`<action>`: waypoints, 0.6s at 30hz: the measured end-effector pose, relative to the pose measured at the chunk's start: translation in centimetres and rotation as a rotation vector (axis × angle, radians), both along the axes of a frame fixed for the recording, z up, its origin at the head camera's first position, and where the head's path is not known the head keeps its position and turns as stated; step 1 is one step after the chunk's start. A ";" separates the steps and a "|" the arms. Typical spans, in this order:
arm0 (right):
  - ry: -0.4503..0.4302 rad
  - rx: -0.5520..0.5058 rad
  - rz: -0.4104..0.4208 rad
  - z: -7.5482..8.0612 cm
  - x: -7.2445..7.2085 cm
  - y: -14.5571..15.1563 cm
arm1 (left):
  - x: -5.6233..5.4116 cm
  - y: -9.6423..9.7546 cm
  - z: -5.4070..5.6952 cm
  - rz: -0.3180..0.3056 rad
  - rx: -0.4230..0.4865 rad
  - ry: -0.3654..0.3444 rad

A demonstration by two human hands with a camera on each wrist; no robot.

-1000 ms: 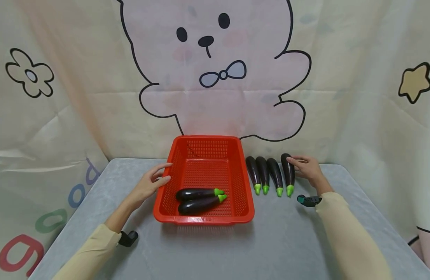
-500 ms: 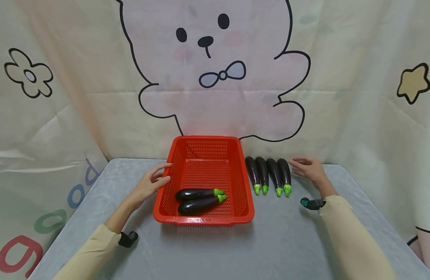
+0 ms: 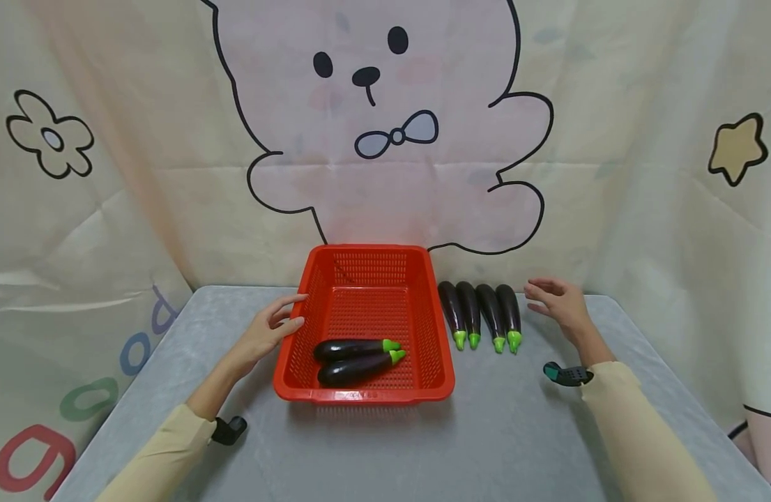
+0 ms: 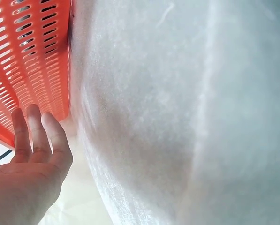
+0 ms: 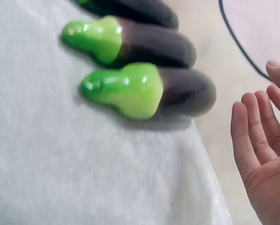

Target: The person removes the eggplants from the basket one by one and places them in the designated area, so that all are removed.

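My left hand (image 3: pixel 266 331) rests at the left rim of a red plastic basket (image 3: pixel 445 362), fingertips and thumb touching its edge. In the left wrist view the fingers (image 4: pixel 39 133) lie loosely extended by the slotted wall. Two dark purple eggplants (image 3: pixel 357 369) with green stems lie side by side inside the basket, near its front. Right of the basket, several more eggplants form a row, stems toward me; the rightmost eggplant (image 3: pixel 509 310) lies closest to my right hand (image 3: pixel 558 303). That hand hovers apart from it, relaxed, holding nothing; the right wrist view shows a gap beside the fingertips.
A grey cloth-covered table (image 3: pixel 486 446) carries everything. Behind it hangs a pale curtain (image 3: pixel 611 230) with a printed bear, flower and star. Black devices sit on both wrists, such as the right wrist camera (image 3: pixel 567 374).
The rightmost eggplant was shifted left against the row and let go. My right hand then drew away to the right. The left hand and basket stayed in place.
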State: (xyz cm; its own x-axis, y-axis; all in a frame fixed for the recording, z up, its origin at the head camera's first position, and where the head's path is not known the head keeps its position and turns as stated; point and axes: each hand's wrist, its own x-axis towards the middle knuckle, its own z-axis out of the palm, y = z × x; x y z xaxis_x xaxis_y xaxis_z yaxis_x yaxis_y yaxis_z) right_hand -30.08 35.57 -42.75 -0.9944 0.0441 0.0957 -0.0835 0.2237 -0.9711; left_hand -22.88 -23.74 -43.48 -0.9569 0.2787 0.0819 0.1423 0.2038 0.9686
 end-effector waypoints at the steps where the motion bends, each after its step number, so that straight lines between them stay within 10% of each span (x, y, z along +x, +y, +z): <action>1: 0.003 -0.021 0.003 0.2 0.1 -0.1 | 0.0 0.0 0.0 0.001 -0.001 0.003; 18: 0.053 -0.257 0.141 2.6 1.6 -4.7 | -0.1 0.0 -0.1 0.000 0.008 -0.010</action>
State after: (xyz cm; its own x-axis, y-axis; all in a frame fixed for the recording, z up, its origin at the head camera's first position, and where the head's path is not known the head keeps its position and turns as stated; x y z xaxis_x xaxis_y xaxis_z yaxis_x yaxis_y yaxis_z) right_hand -28.51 30.87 -40.13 -0.9865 -0.0643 0.1507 -0.1479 -0.0463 -0.9879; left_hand -23.00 -23.77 -43.63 -0.9576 0.2780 0.0749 0.1329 0.1960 0.9715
